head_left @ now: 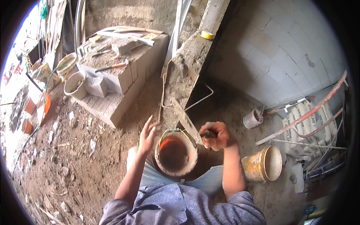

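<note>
My right hand [222, 135] is closed round the handle of a trowel. The trowel's long grey blade [187, 120] slants up and left, its tip over the near part of a mortar-smeared ledge [191, 52]. My left hand [149, 132] is held up with fingers apart, holding nothing, just left of a bucket [179, 174]. That bucket stands between my knees, crusted with mortar on its rim; its inside is orange at the top and dark lower down. A bent metal rod [204, 99] sticks out at the ledge's right side.
Stacked pale blocks [138, 67] stand left of the ledge, with an orange-handled tool [111, 67] on top. A yellow-stained bucket [255, 165] lies right of my knee. Red-and-white metal bars [300, 120] and stacked sacks [309, 116] are farther right. Rubble litters the ground at left.
</note>
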`<state>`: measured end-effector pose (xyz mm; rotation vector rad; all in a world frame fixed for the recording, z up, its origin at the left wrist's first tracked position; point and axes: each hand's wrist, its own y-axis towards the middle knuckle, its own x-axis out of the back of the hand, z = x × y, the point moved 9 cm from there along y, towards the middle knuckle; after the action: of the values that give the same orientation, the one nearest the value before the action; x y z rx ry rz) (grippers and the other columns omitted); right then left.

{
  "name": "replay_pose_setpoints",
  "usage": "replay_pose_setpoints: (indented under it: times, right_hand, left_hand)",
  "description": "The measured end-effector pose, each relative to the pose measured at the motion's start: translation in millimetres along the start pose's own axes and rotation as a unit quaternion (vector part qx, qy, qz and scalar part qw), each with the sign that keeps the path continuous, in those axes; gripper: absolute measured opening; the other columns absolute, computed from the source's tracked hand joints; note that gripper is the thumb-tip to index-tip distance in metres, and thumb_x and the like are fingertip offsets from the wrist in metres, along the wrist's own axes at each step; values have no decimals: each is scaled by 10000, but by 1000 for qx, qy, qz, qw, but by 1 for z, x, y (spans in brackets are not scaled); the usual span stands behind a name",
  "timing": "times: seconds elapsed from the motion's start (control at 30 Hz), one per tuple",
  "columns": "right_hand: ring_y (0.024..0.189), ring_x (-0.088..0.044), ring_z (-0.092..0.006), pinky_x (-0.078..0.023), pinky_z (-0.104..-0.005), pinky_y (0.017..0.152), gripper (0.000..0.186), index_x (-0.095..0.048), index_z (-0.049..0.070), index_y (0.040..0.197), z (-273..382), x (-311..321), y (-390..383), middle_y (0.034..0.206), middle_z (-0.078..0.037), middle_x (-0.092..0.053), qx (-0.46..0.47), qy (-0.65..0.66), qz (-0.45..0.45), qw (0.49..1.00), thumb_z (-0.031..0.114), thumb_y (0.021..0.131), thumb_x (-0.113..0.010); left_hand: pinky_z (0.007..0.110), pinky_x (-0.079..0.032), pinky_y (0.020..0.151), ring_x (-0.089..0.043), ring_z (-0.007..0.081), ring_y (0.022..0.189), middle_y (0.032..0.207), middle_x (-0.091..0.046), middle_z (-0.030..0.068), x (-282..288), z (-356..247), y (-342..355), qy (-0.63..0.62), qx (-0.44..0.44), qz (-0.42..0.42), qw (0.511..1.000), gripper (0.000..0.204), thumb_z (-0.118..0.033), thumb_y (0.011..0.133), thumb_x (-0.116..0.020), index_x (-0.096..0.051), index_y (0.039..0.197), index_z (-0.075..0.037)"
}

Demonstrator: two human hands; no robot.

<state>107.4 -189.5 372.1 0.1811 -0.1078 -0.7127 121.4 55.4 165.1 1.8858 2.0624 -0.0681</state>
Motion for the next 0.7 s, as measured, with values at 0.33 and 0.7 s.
replay_pose_setpoints:
  times: [0.33, 0.7]
  right_hand:
    - [619, -524, -60, -467, -242, 519, 202, -580, 76, 1054, -75, 67, -16, 774, 24, -533, -44, -43, -236, 970, 261, 1021, -656]
    - [1108, -688, -415, -558, -583, 920, 304, -656, 31, 1195, -290, 38, -210, 1178, -209, -685, -545, -502, -199, 642, 219, 1006, -510]
  left_hand:
    - [349, -526, 918, -662, 197, 1023, 1167, -691, 148, 50, 226, -55, 250, 226, 129, 933, 669, -308, 962, -690, -441, 1480, 35]
    - [306, -481, 999, -606, 165, 1132, 1266, -649, 80, -99, 176, -76, 21, 284, 179, 942, 557, -47, 944, -632, -494, 1483, -28]
